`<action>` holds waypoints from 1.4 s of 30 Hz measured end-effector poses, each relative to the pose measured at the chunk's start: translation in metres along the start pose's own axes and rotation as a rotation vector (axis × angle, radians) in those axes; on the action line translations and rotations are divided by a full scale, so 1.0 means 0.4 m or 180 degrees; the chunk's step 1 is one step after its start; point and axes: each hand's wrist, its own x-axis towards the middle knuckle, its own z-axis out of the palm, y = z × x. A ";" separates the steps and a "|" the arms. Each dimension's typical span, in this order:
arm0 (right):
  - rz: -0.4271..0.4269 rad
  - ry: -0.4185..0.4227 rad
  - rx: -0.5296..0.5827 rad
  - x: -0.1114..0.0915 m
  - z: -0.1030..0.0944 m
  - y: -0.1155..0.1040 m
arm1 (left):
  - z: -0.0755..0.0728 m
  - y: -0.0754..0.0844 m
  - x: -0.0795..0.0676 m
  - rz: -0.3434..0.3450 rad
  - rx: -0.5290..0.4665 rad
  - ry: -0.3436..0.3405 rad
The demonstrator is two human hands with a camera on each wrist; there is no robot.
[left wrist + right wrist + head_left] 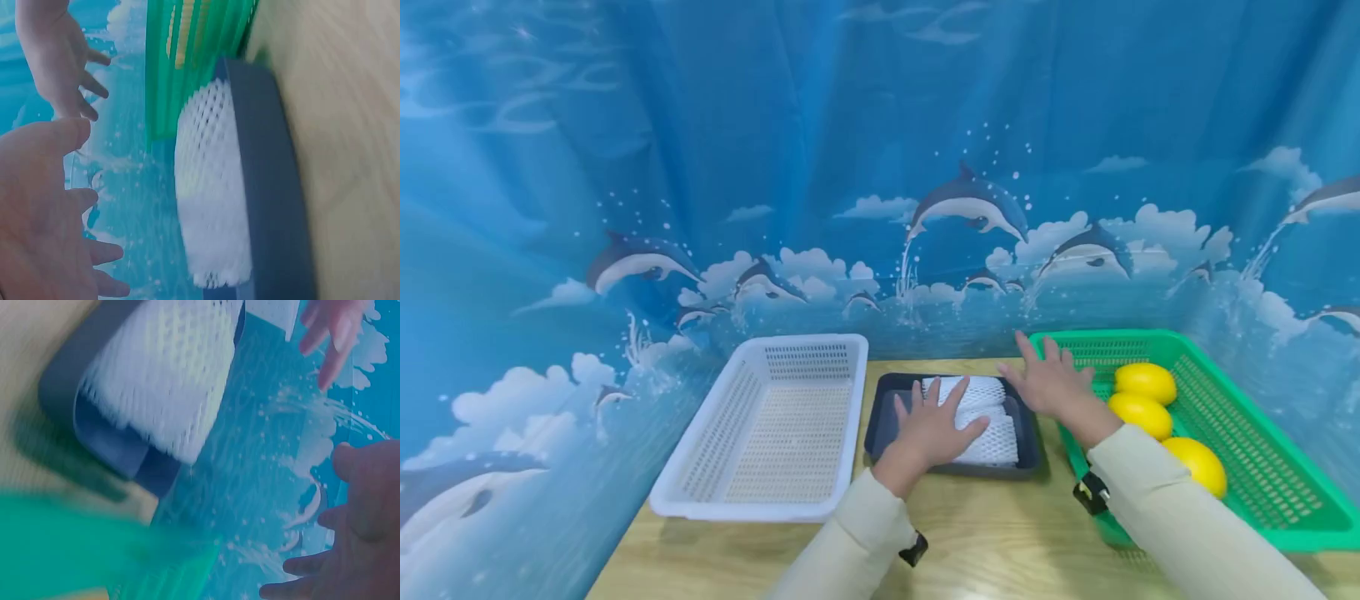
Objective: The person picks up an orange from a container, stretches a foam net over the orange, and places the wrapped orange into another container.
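My left hand (928, 429) is spread above a dark grey tray (883, 425), holding nothing. In that tray lie white foam net sleeves (988, 437), partly hidden by the hand in the head view. The left wrist view shows the netting (212, 187) rising above the tray's side (272, 187). My right hand (1056, 387), fingers apart and also holding nothing, hovers near the left rim of a green plastic basket (1262, 417). Inside the basket sit three yellow fruits, lemon-like in look: a back one (1146, 382), a middle one (1141, 415) and a front one (1198, 467), partly behind the right sleeve.
To the left stands a white plastic basket (857, 417) with slotted walls and nothing visible inside. All the containers rest on a light wooden table (985, 533). A blue curtain (880, 125) printed with dolphins hangs right behind the table.
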 end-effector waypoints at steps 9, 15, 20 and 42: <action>0.0067 -0.0205 -0.0075 -0.016 -0.075 0.094 | 0.058 0.083 -0.025 0.0315 -0.0329 -0.0103; -0.0024 -0.0560 0.0095 -0.024 -0.075 0.136 | 0.081 0.120 -0.044 0.0525 -0.0351 -0.0119; -0.0165 -0.0755 0.0188 -0.022 -0.066 0.152 | 0.098 0.147 -0.063 0.0686 -0.0074 -0.0173; -0.0240 -0.1044 -0.0135 -0.035 -0.040 0.190 | 0.181 0.200 -0.068 0.0975 -0.0040 -0.0120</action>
